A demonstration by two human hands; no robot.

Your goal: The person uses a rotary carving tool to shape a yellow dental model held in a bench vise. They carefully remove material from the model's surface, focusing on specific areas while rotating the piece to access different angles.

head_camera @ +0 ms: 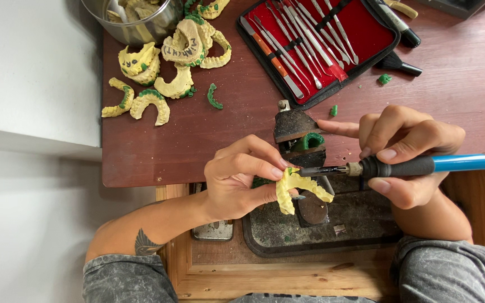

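My left hand (241,175) pinches a yellow horseshoe-shaped dental cast (298,188) between thumb and fingers, just past the table's near edge. In my right hand (408,152) is a heated tool with a black grip and blue handle (416,165); its dark metal tip touches the top of the cast. My right index finger points left toward a small dark bench block (298,134) that has a green wax piece on it.
A pile of yellow casts with green wax (166,67) lies at the table's far left, beside a metal bowl (133,19). An open red-lined case of metal instruments (318,42) sits at the back. A dark dusty tray (321,227) rests below my hands.
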